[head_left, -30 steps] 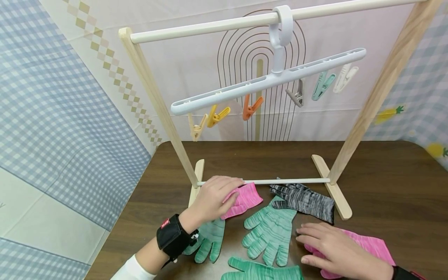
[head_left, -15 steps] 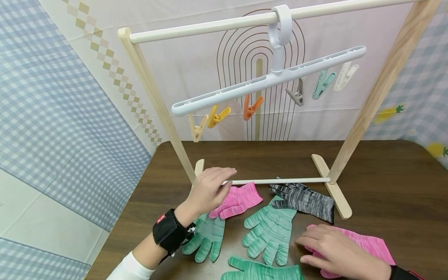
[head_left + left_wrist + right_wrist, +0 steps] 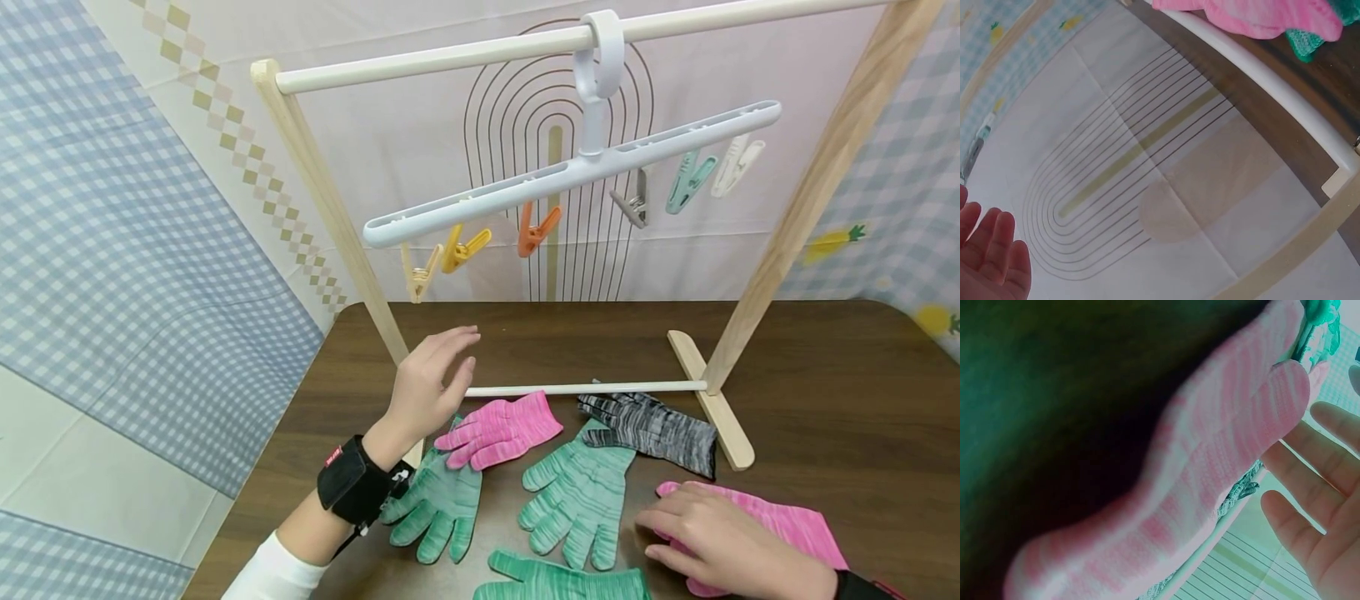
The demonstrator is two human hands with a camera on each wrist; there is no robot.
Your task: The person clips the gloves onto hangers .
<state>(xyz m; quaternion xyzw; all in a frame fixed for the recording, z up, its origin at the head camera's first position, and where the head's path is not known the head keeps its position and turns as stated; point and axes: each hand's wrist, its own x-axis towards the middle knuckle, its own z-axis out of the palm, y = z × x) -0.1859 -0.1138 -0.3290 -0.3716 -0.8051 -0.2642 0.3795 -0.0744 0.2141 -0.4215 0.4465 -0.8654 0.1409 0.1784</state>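
My left hand [image 3: 438, 371] hangs open in the air above the table, fingers straight, just in front of the rack's lower white rail [image 3: 592, 388]. It holds nothing. Below it lies a small pink glove [image 3: 501, 429]. In the left wrist view my fingertips [image 3: 991, 256] show at the lower left, and the pink glove [image 3: 1254, 14] sits at the top. My right hand [image 3: 686, 525] rests flat on a second pink glove [image 3: 795, 525] at the near right. The right wrist view shows that glove [image 3: 1210, 475] beside my straight fingers [image 3: 1316, 512].
Three green gloves [image 3: 442, 504] [image 3: 577, 500] [image 3: 562, 581] and a grey-black glove [image 3: 652, 425] lie on the dark wooden table [image 3: 840, 392]. A wooden rack [image 3: 322, 200] carries a white hanger [image 3: 577, 171] with several coloured clips [image 3: 534, 233]. Checked cloth hangs to the left.
My left hand has let go of the small pink glove and risen up and back towards the rack. The glove now lies flat. My right hand has stayed on its pink glove.
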